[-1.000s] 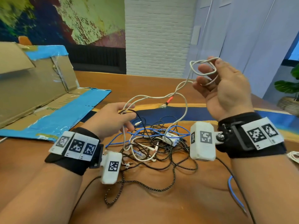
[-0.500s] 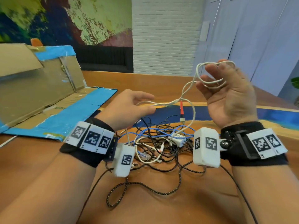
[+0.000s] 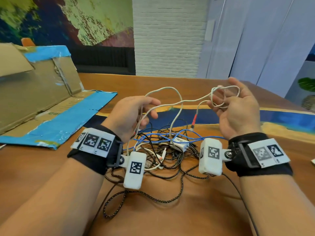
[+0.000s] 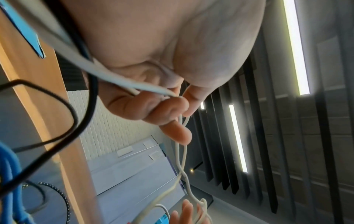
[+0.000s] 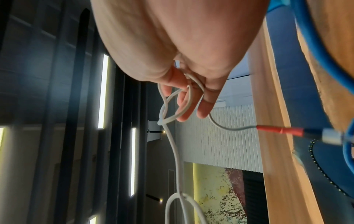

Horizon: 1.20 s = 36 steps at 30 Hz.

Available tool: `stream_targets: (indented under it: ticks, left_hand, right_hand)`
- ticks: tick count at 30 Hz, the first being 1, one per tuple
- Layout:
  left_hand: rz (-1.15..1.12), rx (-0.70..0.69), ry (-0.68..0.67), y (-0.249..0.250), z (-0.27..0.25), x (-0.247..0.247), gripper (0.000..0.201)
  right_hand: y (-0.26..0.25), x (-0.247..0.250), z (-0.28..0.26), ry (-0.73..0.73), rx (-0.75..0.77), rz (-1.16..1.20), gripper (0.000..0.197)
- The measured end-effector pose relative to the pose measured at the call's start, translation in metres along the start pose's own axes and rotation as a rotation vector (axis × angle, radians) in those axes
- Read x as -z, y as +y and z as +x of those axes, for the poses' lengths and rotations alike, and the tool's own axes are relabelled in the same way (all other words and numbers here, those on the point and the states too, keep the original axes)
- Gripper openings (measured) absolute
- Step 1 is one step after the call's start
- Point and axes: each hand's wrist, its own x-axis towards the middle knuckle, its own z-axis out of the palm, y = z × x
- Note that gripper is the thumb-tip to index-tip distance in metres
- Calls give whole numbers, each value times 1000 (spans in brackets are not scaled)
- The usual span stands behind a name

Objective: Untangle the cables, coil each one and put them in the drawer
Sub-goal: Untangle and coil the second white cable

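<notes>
So the bench (image 3: 170,210) is a warm orange-brown wood slab with a dark blue resin-looking band (image 3: 281,118) running across the middle right of the frame, edged in yellow; behind it there's a white brick wall (image 3: 167,36) at top centre, a green, blue and red mural (image 3: 59,19) upper left, pale grey-lilac panels (image 3: 255,40) upper right, and a bit of a potted plant (image 3: 306,84) at the right edge. A flattened cardboard box (image 3: 34,92) with blue tape sits on the bench at the left.

The cable tangle (image 3: 163,150) is lying on the bench at frame centre, between the two wrists; black, blue, white and a braided one all knotted up. A white cable (image 3: 163,97) is lifted out of it and strung between both hands; its red plug (image 3: 194,118) dangles just above the pile.

Left hand (image 3: 131,114) has its fingers curled in, pinching the white cable between thumb and fingertips; the left wrist view shows the strand (image 4: 180,151) running out past those fingers. Right hand (image 3: 237,108) is raised palm-up at centre right, fingers loosely bent with a few loops of the white cable wound around them; the right wrist view shows the loops (image 5: 172,106) hooked over the fingers.
</notes>
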Motion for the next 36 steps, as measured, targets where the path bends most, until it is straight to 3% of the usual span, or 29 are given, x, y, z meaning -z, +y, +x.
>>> stream_targets:
  ticks: [3,7,12,14,17,20,25,27,30,32,34,36]
  left_hand:
    - [-3,16,5,1,-3,4,31]
    - [46,-7,20,1,-7,6,24]
    - [52,-47,-82,4,-14,-5,30]
    - [36,-48,-89,6,-18,-10,33]
    - [35,-34,-104,5,-20,-9,37]
    - [20,-37,-106,6,-15,5,38]
    - [149,-73,121,9,-9,36,35]
    - [318,-92,211,9,-9,40,36]
    - [453,-112,236,12,-14,33,35]
    - [519,-232,172,19,-23,26,31]
    - [501,-351,-3,22,-29,14,30]
    - [337,-292,-216,18,-31,-2,37]
  right_hand:
    - [-5,-3,-10,-168,38,-101,57]
    - [-10,-13,-27,-447,98,-348,34]
    - [14,-39,-50,-662,279,-741,7]
    - [24,-46,-55,-775,288,-847,15]
    - [29,-51,-61,-859,280,-989,13]
    - [27,-45,-59,-752,232,-886,28]
    - [-4,-18,-31,-359,3,-208,41]
    - [-14,-6,-21,-270,15,-181,42]
    - [-15,1,-17,-223,40,-211,41]
    - [-13,-2,-19,-223,44,-192,40]
    - [-12,-7,-22,-226,41,-153,39]
    - [-11,-9,-23,-215,36,-127,39]
